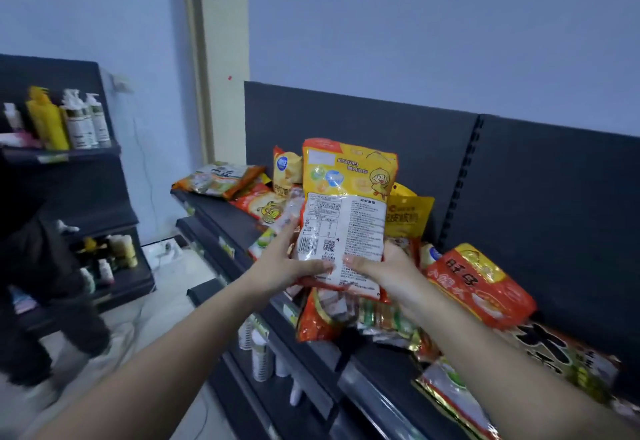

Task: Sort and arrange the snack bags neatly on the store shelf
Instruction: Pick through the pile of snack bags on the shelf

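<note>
Between your left hand (pixel 284 266) and right hand (pixel 384 271), the yellow snack bag (pixel 343 217) is upright, back label facing you, above the pile on the shelf (pixel 235 217). Both hands grip its bottom edge, thumbs pressed on the label side. Left fingers run up the bag's side; right fingers are hidden behind it.

Step in hand, as I read it: one bag picked out of the jumble, being oriented before placing.

Under your hands lies an orange bag (pixel 318 318). Just right of your right hand is a red bag (pixel 481 287). Beyond the held bag is a yellow pouch (pixel 408 214). Far past your left hand, flat bags (pixel 218 179) lie at the shelf's end.

The next move likely calls for turning the bag front-out and standing it with like bags. Clear a spot first: the pile looks loose and could slide.
</note>
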`<state>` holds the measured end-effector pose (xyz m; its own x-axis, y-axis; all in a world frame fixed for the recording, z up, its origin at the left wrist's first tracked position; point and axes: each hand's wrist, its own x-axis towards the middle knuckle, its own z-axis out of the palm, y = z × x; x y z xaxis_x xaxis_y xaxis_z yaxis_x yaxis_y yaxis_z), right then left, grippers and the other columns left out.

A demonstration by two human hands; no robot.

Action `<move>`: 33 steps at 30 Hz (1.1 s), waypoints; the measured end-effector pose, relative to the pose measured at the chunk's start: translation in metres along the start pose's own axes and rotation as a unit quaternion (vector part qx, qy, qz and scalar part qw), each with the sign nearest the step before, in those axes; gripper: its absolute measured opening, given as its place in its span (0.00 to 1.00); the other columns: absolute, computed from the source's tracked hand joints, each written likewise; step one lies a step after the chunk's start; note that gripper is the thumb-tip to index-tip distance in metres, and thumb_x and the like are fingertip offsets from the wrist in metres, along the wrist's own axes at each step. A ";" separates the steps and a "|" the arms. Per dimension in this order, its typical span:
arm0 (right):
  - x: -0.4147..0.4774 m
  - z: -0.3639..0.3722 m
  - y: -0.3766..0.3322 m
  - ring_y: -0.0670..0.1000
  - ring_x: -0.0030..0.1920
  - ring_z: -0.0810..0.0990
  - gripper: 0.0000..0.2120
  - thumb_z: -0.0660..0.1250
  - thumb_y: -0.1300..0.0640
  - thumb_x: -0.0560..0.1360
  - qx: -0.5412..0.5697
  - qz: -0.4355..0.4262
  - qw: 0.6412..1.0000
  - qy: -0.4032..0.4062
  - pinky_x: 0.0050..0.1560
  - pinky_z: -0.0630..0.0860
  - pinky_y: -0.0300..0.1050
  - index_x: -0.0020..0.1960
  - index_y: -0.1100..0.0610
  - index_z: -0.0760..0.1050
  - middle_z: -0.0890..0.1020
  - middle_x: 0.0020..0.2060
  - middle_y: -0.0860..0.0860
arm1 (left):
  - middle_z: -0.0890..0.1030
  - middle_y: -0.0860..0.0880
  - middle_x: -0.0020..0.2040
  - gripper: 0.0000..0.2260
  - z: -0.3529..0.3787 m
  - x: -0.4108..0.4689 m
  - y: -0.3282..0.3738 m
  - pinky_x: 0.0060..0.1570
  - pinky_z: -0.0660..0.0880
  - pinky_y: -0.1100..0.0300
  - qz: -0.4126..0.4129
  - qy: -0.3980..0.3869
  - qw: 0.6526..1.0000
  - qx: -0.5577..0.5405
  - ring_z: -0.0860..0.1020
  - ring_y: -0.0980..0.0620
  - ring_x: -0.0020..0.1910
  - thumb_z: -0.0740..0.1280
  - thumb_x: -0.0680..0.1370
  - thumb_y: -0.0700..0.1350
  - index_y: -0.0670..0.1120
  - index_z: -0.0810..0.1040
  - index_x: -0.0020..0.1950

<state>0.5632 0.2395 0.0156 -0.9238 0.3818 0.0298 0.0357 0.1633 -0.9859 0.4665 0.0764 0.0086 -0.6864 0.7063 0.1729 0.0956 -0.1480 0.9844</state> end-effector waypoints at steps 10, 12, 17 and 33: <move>0.162 0.102 0.009 0.49 0.52 0.82 0.13 0.73 0.61 0.71 -0.064 -0.019 0.996 -0.054 0.59 0.76 0.52 0.53 0.50 0.78 0.83 0.51 0.48 | 0.81 0.47 0.59 0.32 -0.144 0.082 -0.032 0.42 0.80 0.58 -0.018 0.051 0.998 0.031 0.82 0.48 0.53 0.72 0.70 0.30 0.51 0.66 0.69; 0.196 0.122 0.008 0.48 0.51 0.82 0.14 0.73 0.61 0.70 -0.075 -0.010 0.996 -0.050 0.58 0.77 0.52 0.54 0.50 0.78 0.84 0.50 0.47 | 0.81 0.47 0.58 0.32 -0.172 0.105 -0.035 0.42 0.79 0.60 -0.031 0.061 0.996 0.051 0.82 0.49 0.52 0.72 0.70 0.31 0.52 0.67 0.69; 0.274 0.169 0.022 0.50 0.52 0.81 0.24 0.78 0.51 0.63 -0.092 0.019 0.996 -0.004 0.57 0.76 0.55 0.56 0.51 0.74 0.82 0.52 0.47 | 0.81 0.50 0.57 0.33 -0.236 0.154 -0.045 0.41 0.79 0.64 -0.042 0.084 0.993 0.074 0.83 0.56 0.48 0.70 0.70 0.28 0.50 0.65 0.70; 0.404 0.275 0.082 0.54 0.53 0.79 0.24 0.77 0.54 0.66 -0.098 0.162 0.965 0.184 0.54 0.77 0.49 0.55 0.59 0.70 0.79 0.52 0.52 | 0.67 0.66 0.58 0.33 -0.390 0.302 -0.129 0.44 0.68 0.81 -0.136 -0.135 0.966 0.172 0.69 0.64 0.59 0.68 0.75 0.32 0.53 0.56 0.71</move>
<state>0.0882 0.1568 -0.0990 -0.6559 0.7323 -0.1832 0.4047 0.1362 -0.9043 -0.0342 0.0386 -0.0798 -0.5108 0.8485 -0.1379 0.2038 0.2753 0.9395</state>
